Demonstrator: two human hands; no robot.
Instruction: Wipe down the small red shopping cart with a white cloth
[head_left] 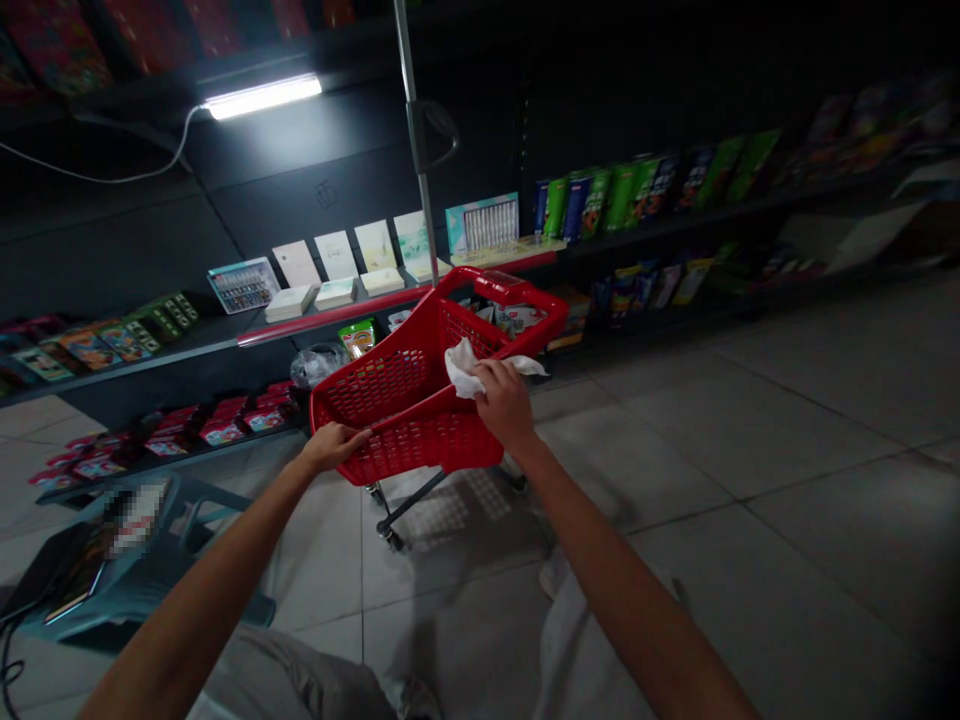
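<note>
A long shelf (330, 315) runs behind the red shopping cart (427, 432). Left of the cart stands a blue-grey stool (142, 570). The left hand (334, 447) has its grip curled over the cart's near rim, toward its left end; the right hand's (504, 400) grip holds a bunched white cloth (463, 370) at the cart's near rim, toward its right end.
</note>
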